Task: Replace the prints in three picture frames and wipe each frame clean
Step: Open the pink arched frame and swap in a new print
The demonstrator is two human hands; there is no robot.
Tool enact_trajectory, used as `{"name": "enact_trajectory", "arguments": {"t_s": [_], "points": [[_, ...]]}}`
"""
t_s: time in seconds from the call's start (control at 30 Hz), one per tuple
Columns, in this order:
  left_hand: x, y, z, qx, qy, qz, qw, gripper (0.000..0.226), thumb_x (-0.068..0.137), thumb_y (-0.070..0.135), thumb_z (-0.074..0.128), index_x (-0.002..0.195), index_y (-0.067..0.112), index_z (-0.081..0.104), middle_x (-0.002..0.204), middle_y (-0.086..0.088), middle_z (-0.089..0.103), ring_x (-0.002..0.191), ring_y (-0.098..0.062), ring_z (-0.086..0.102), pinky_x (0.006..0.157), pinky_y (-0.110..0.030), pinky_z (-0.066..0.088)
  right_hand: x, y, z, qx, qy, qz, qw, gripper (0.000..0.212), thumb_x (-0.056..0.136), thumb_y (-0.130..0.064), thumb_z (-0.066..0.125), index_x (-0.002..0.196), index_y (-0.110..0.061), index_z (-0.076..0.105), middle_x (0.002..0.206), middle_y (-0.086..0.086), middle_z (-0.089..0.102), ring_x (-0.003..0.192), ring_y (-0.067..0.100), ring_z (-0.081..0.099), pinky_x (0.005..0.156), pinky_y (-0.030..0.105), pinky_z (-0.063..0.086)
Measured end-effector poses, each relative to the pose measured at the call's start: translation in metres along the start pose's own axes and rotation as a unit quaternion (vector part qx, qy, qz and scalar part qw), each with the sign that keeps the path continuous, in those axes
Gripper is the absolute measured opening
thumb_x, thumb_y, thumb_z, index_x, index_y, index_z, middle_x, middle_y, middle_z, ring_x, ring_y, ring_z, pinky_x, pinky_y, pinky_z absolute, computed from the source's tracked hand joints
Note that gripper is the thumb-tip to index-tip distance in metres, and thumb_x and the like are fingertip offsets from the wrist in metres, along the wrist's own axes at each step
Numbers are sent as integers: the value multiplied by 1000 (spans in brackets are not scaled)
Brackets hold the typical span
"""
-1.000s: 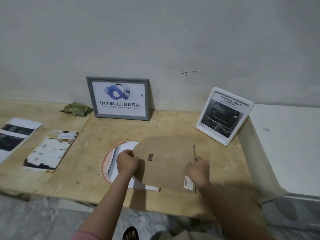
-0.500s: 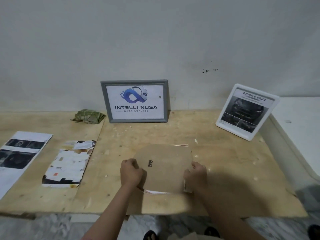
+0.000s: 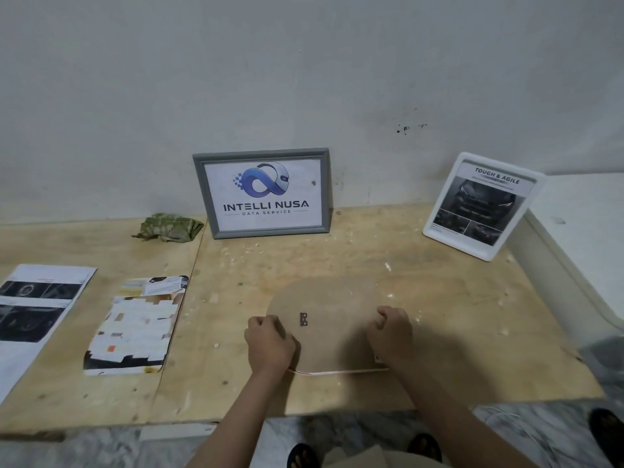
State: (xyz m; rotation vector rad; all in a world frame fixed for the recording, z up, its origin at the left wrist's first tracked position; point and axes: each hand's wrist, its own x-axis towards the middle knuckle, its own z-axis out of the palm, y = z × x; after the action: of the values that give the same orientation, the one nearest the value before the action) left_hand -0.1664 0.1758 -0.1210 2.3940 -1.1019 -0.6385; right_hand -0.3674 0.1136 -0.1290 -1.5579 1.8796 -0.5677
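Against the wall at the back edge of the plywood desk (image 3: 439,332) stands a grey picture frame (image 3: 261,193) whose print reads "INTELLI NUSA" over "DATA SERVICE" beneath a blue looped logo. Toward the back right corner a white frame (image 3: 481,206) leans tilted, its print headed "TOUGH & AGILE" above dark car photographs; the smaller lines below are too small to read. Near the front edge, in the middle of the desk, a round-topped frame lies face down, its brown backing board (image 3: 332,319) uppermost with a small metal hanger (image 3: 303,319) near its left side and a pale rim showing along its near edge. The left hand (image 3: 268,342) has its fingers curled at the board's left edge, and the right hand (image 3: 391,332) is curled over the right edge, both gripping the board. On the left half of the desk lie two loose prints: a patchy one with rounded corners (image 3: 135,325) and a sheet of dark photographs (image 3: 37,309) at the left edge. A crumpled green cloth (image 3: 169,228) rests at the back edge, just left of the grey frame.
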Motion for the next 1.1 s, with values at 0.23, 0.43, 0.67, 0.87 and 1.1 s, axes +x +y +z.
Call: {"name": "enact_trajectory", "arguments": {"t_s": [0.23,0.43,0.67,0.87,1.1], "points": [[0,-2,-1,43,-10,4,999,41,84,30,63,119,10,56,122,-11,42,115,-29,41,84,-36,45,0,15,6,-51,3,-65,997,27,72,3,58,98,5,67,96,22,60,88,40,59,79,38,47],[17,2,4,129,-14,97,987,61,83,52,56,132,17,45,142,-10,35,128,-30,35,100,-41,39,19,17,9,-101,2,-137,985,42,63,-14,44,94,4,66,85,23,60,76,43,59,69,43,51],[40,18,13,238,-154,212,935,100,73,79,42,151,25,12,160,-2,-7,148,-24,-1,115,-53,8,44,9,19,-315,-129,-215,915,68,73,-48,48,130,-12,54,137,19,50,122,35,53,85,56,48],[42,15,20,266,-163,226,923,125,48,89,16,153,22,3,160,-7,-10,147,-25,-7,119,-43,5,46,12,17,-345,-132,-221,902,69,79,-53,32,133,-16,51,141,15,47,127,32,49,88,54,46],[42,14,20,277,-156,229,920,123,49,89,14,153,23,3,160,-7,-10,147,-26,-6,118,-41,4,44,17,20,-307,-115,-241,914,68,81,-52,31,139,-19,43,148,13,38,136,29,37,97,54,40]]}}
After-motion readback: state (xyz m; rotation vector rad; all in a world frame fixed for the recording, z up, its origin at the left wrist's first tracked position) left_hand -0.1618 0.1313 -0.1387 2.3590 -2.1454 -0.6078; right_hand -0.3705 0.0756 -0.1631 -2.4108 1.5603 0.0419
